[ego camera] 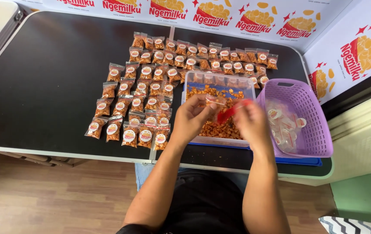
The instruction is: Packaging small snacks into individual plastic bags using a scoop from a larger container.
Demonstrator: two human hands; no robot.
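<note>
At my black table (pixel 55 86), white banners (pixel 220 17) with red-and-yellow snack art line the far edge, above rows of small filled packets (pixel 150 91) with round white labels. A purple basket (pixel 313 112) holds empty labelled bags (pixel 283 125). Over the clear tub of orange snacks (pixel 220 110), my left hand (pixel 194 117) pinches a small clear bag (pixel 215 100); my right hand (pixel 250 121) grips a red scoop (pixel 231 112).

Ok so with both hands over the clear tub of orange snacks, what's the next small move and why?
Probably tip the small red scoop in the right hand toward the small clear bag pinched by the left hand. Both sit close together above the clear plastic tub of orange snacks, and the bag looks unfilled, unlike the filled packets laid in rows on the black table.
</note>
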